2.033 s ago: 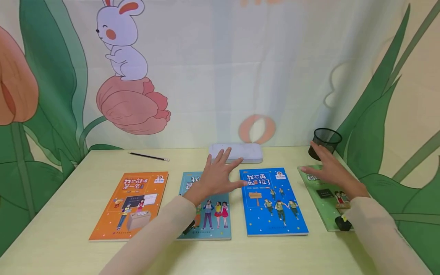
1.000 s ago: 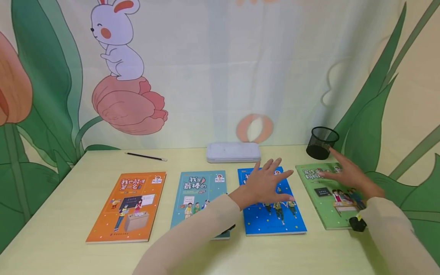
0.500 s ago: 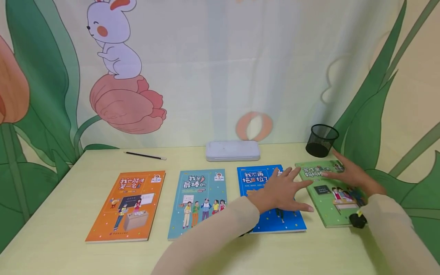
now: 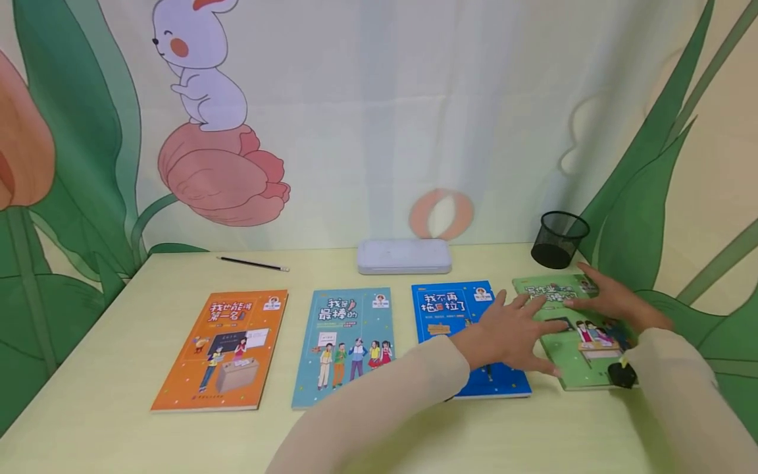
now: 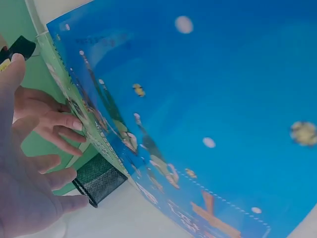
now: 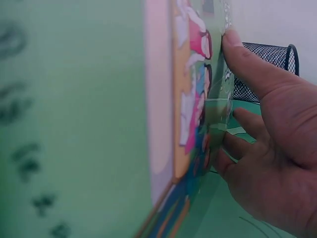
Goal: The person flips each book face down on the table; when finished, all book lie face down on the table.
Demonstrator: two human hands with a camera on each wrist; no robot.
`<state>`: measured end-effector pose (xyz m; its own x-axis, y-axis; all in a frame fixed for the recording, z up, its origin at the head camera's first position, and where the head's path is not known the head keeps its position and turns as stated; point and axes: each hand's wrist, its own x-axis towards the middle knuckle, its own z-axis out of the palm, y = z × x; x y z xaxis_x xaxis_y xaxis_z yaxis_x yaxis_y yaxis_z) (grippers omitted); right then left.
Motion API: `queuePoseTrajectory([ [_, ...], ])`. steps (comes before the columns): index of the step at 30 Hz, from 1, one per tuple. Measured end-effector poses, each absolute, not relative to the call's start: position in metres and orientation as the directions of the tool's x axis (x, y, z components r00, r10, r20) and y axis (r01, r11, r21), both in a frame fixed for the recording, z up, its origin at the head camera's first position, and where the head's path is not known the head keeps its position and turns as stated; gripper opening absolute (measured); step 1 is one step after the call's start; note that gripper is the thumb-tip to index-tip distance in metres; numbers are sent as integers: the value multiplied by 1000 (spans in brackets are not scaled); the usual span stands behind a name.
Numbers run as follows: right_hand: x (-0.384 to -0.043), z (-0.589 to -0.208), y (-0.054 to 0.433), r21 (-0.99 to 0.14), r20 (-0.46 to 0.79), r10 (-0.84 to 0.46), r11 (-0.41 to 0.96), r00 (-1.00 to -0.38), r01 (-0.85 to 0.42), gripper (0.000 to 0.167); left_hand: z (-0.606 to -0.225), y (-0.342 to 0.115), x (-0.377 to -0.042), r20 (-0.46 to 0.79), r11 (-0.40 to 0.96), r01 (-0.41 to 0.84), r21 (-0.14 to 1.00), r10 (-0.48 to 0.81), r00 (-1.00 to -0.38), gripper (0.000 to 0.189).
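Observation:
Four-colour row of books lies flat; at its right is a green book (image 4: pixel 568 368), with a blue book (image 4: pixel 432 322) beside it. My left hand (image 4: pixel 512 336), fingers spread, reaches across the blue book's right side to the green book's left edge. At the green book's right edge is my right hand (image 4: pixel 624 303), its thumb over the cover and its fingers past the edge. In the right wrist view the thumb (image 6: pixel 247 62) appears to touch the cover. Left fingers (image 5: pixel 59 178) look straight in the left wrist view; contact with the book is unclear.
An orange book (image 4: pixel 219 349) and a teal book (image 4: pixel 337 329) lie to the left. Along the back are a pencil (image 4: pixel 254 264), a pale pencil case (image 4: pixel 404 257) and a black mesh pen cup (image 4: pixel 559 240). A printed curtain (image 4: pixel 331 131) hangs behind the table.
My left hand has moved right, from above the teal book across the blue book to the green book's left edge. My right hand has shifted slightly right and down along the green book.

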<state>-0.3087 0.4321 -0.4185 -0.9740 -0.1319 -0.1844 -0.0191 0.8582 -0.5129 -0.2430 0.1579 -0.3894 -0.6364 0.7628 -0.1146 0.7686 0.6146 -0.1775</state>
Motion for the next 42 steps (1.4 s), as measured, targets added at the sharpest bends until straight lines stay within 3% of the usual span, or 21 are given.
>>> queuePoseTrajectory([
  [15, -316, -412, 434, -511, -230, -169, 859, -959, -29, 110, -400, 183, -237, -181, 584, 782, -219, 763, -621, 80],
  [23, -324, -411, 431, -502, -269, -206, 864, -941, -46, 109, -408, 185, -235, -263, 618, 774, -139, 730, -630, 75],
  [42, -336, -400, 430, -481, -351, -234, 876, -907, -40, 110, -408, 192, -235, -280, 638, 765, -91, 721, -634, 74],
])
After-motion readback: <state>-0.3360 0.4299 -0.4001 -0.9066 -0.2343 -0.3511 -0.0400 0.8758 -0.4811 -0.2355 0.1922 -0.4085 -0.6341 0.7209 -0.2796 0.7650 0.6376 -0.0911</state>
